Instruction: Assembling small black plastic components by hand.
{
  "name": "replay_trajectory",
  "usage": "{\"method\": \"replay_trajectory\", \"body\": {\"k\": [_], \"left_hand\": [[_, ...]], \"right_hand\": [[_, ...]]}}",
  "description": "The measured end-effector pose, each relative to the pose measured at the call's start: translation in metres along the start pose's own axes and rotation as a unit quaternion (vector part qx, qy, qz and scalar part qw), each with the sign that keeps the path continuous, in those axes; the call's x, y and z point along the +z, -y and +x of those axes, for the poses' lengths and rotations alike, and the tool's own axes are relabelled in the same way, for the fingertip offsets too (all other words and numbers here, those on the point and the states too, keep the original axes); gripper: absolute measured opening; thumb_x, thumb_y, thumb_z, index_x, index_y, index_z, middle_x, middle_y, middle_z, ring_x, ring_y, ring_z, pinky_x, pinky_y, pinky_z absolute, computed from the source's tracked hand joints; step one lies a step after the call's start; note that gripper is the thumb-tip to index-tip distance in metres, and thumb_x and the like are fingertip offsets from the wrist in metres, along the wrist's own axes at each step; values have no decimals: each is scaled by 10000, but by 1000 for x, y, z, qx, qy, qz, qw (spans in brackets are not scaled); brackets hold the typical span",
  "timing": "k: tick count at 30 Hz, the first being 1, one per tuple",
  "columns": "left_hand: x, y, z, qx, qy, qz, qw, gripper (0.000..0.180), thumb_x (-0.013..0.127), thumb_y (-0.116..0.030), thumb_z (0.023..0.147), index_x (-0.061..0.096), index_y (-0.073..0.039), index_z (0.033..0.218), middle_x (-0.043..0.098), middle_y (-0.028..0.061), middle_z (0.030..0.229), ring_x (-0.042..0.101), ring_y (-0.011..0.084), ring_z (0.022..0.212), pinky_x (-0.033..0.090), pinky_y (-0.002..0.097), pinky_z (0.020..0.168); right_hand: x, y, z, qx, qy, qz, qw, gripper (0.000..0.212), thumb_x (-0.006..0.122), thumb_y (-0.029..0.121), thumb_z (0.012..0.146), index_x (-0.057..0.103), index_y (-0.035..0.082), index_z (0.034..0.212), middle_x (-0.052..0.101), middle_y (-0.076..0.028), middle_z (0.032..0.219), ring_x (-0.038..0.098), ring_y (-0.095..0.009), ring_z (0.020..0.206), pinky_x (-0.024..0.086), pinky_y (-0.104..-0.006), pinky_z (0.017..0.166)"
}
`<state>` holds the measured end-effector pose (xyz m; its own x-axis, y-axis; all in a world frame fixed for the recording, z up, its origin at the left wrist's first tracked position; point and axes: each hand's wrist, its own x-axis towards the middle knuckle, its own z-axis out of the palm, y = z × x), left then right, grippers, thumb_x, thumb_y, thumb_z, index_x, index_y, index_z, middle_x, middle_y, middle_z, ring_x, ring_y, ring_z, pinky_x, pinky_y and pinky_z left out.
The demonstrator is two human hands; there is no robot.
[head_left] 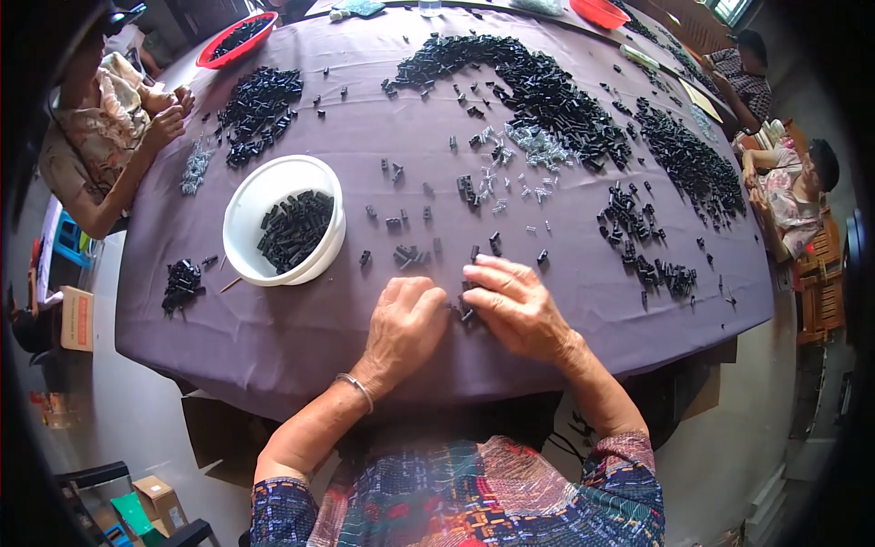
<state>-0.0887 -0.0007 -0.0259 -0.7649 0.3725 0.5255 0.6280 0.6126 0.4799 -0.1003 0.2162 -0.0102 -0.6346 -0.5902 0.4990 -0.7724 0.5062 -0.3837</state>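
My left hand (406,319) rests on the cloth with its fingers curled in. Whatever it may hold is hidden under the knuckles. My right hand (515,305) is bent over small black plastic parts (468,314), its fingertips gripping among them; which piece it grips is partly covered. More loose black parts (412,255) lie just beyond my left hand, and a few stand past my right fingers. To the left sits a white tub (239,223) with short black tubular parts (296,232) inside.
Purple cloth covers the table (301,342). A large heap of black parts (556,105) curves across the far side, beside small clear pieces (545,146). Red basins (239,41) stand at the far edge. One person (114,114) works at left; others sit along the right.
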Motion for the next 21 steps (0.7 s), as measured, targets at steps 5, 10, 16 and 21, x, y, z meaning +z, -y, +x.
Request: {"method": "replay_trajectory", "body": {"k": [5,10,16,21], "left_hand": [[-1,-3,0,5,1,9,1000,225,664,-25,713,584,-65,920,557,93,920,541,292,891,463,390,794],[0,-4,1,-2,12,-3,1000,277,716,-6,704,631,-53,963,578,94,948,552,285,891,470,379,801],[-2,-4,1,-14,21,8,1000,291,718,-7,698,635,-47,974,577,99,953,552,288,895,472,381,808],[1,-2,0,-8,19,10,1000,290,718,-11,696,641,-51,973,576,102,965,550,297,901,473,386,809]], "right_hand": [[-9,-53,29,107,-50,-86,989,259,605,29,861,640,28,1118,581,-151,1271,532,-331,1200,430,-417,1009],[5,-105,48,105,57,-218,969,417,562,260,935,547,45,1292,474,-132,1420,420,-285,1334,342,-409,1071],[-12,-74,15,101,101,-231,962,494,553,347,931,526,37,1315,466,-141,1428,414,-282,1340,321,-422,1086],[-30,-40,-24,125,114,-220,961,485,543,395,934,550,116,1330,444,-112,1455,349,-276,1387,247,-450,1126]]}}
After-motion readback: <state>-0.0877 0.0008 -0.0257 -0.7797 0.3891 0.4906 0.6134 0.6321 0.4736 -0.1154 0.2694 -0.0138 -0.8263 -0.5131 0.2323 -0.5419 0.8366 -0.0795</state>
